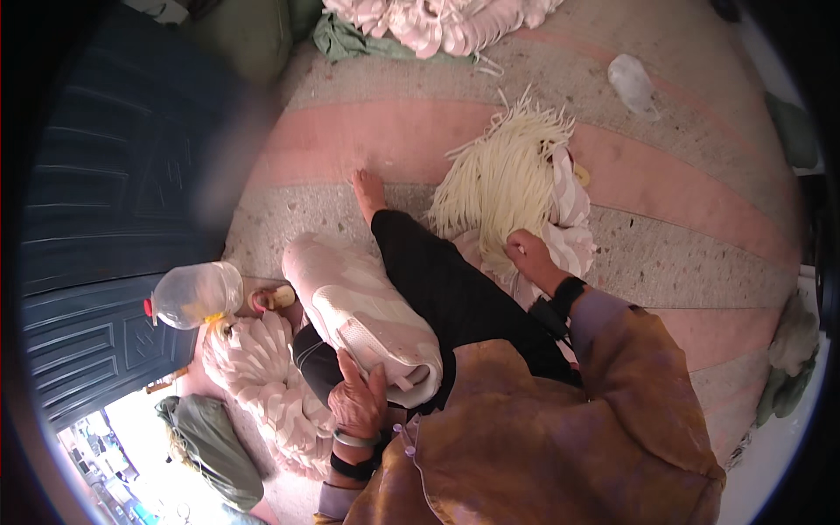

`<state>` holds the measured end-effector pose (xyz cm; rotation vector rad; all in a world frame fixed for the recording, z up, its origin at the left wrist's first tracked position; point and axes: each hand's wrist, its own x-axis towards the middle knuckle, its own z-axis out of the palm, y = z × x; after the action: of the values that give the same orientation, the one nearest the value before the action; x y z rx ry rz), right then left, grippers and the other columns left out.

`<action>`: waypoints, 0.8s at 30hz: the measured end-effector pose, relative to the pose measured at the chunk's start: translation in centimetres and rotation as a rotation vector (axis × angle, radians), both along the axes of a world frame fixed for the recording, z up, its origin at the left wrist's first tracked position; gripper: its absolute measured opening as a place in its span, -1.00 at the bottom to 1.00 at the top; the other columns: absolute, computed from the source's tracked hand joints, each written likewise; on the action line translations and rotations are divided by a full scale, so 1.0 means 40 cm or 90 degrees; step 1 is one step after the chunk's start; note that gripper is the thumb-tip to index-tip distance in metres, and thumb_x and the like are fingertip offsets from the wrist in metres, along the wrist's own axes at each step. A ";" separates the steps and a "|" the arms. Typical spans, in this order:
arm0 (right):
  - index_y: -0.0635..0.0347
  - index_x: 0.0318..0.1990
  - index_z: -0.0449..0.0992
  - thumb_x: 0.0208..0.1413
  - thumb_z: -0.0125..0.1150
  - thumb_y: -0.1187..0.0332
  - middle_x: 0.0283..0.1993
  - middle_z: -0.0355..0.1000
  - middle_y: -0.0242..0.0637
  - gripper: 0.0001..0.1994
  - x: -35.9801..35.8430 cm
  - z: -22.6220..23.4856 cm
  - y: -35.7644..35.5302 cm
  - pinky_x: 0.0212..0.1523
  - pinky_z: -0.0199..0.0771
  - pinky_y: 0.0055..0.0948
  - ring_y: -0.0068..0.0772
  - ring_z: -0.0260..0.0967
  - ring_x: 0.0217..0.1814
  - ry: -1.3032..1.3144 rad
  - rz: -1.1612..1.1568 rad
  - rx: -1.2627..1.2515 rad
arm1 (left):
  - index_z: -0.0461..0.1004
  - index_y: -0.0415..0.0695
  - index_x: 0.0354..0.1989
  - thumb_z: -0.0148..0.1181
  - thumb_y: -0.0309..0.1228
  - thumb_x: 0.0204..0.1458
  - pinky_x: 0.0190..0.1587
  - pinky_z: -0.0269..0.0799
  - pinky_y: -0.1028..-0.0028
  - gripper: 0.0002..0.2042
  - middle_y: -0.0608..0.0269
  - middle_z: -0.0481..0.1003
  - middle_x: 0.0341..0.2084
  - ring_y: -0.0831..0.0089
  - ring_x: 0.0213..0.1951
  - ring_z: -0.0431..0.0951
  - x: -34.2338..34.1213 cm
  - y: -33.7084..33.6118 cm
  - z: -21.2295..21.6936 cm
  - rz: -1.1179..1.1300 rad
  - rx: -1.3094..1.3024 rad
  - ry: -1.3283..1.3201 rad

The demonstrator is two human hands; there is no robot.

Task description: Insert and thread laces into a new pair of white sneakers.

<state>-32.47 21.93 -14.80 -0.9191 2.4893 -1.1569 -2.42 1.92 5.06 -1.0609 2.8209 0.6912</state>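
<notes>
Across my lap lies a long padded roll (354, 293) covered in pink-and-white patterned fabric, with a textured panel and a small loop at its near end. My left hand (357, 402) is at that end, index finger and thumb against its edge, the other fingers partly hidden. To the right, my right hand (529, 255) is closed in a pinch at the lower ends of a bundle of cream laces (494, 179). How many it pinches is too small to see. The laces spread over a heap of pink-and-white fabric pieces (569, 236) on the floor.
Stacked pink-and-white pieces (254, 372) sit left of my leg, beside a clear plastic jug (199, 296) with a red cap. Another heap (437, 22) lies ahead. A crumpled plastic bag (632, 86) is at far right, a dark panelled door (114, 201) at left, a green sack (210, 446) near the doorway.
</notes>
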 end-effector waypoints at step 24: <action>0.25 -0.47 0.37 -0.01 0.11 0.47 -0.63 0.22 -0.28 -0.92 -0.077 0.398 -0.008 -0.52 0.22 -0.52 -0.58 0.16 -0.55 0.012 0.238 -0.028 | 0.49 -0.24 -0.38 0.11 -0.54 0.03 -0.49 0.33 0.52 -0.94 0.23 0.42 -0.67 0.57 -0.58 0.40 0.090 -0.028 0.113 -0.110 0.420 0.298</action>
<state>-35.56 21.60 1.12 -1.3409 2.1816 -1.0799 1.17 0.82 9.60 -0.5839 2.6005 1.8660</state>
